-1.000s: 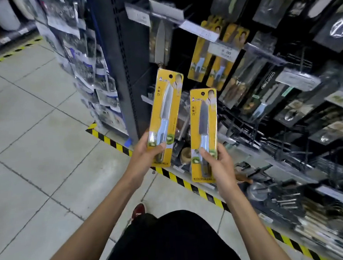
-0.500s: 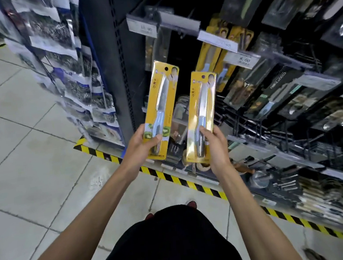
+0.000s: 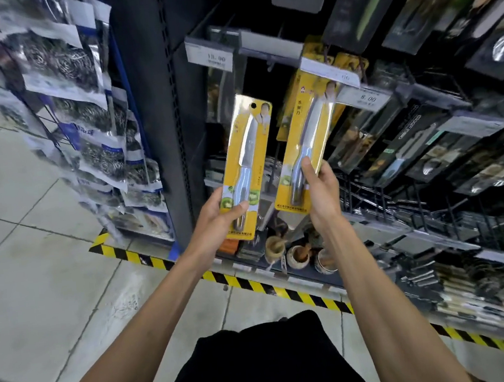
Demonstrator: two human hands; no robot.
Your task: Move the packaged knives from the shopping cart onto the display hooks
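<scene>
Though not hung on anything yet, clearly lifted higher and brought in closer to the rack than a second ago. Head cam only, so just the one angle. Holding one yellow knife package in each hand.

Gripping the left pack by its bottom end with the left hand, thumb across the front over the handle, fingers curled behind. Kept upright in front of the dark shelf post, with the hang hole up top not on any hook.

Gripping the right pack low down with the right hand, thumb on the handle, leaning a bit right. Top end now overlapping the matching yellow packs already hanging by the 8.00 price tag.

Meaning: pretty much at the right hook for that one, so probably hanging it first. Can't make out the hook tip itself, so can't tell about lining up with the hole. No cart in frame.
</scene>
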